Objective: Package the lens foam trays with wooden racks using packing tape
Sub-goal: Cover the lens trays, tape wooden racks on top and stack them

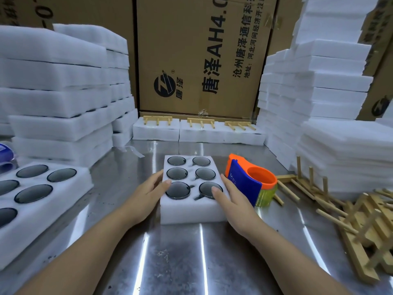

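A white lens foam tray (191, 209) with several dark round lenses lies on the steel table in the middle. My left hand (148, 192) holds its left side, thumb on top near a lens. My right hand (231, 199) holds its right side, thumb resting on the near right lens. An orange and blue packing tape dispenser (246, 179) stands just right of the tray, touching my right hand. A heap of wooden racks (361, 220) lies at the right.
A larger foam tray with lenses (42, 201) sits at the left. Stacks of white foam (59, 86) rise left and right. Three foam packs topped with wooden racks (200, 130) line the back, before cardboard boxes (202, 54). Bare steel table (180, 262) lies near me.
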